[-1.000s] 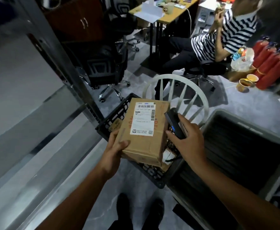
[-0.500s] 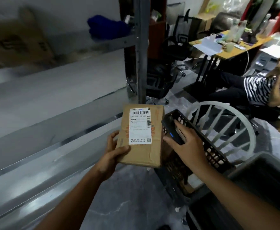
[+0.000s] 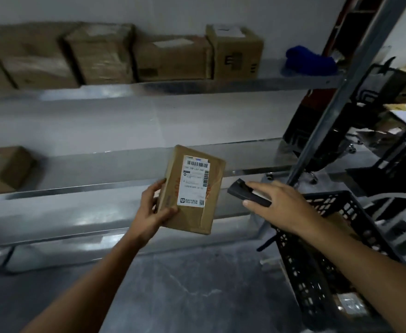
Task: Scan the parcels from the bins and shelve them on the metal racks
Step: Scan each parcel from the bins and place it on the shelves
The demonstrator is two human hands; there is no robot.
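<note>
My left hand [image 3: 154, 209] grips a flat brown cardboard parcel [image 3: 215, 207] by its lower left corner, white barcode label facing me. The parcel hovers in front of the middle shelf of the metal rack [image 3: 115, 186]. To its right, my right hand [image 3: 277, 206] holds a black handheld scanner [image 3: 244, 193], whose tip points left toward the parcel without touching it. A black plastic crate [image 3: 327, 248] stands on the floor under my right forearm, with a few parcels inside.
Several cardboard boxes [image 3: 173, 58] line the upper shelf, with a blue cloth [image 3: 309, 60] at its right end. One box [image 3: 3, 169] sits at the left of the middle shelf. A rack upright [image 3: 341, 92] slants at right; office chairs stand beyond it.
The view has swung left from the bins and a seated person to face the rack. The parcel rose to the middle shelf's height, and the scanner hand drew away to its right.
</note>
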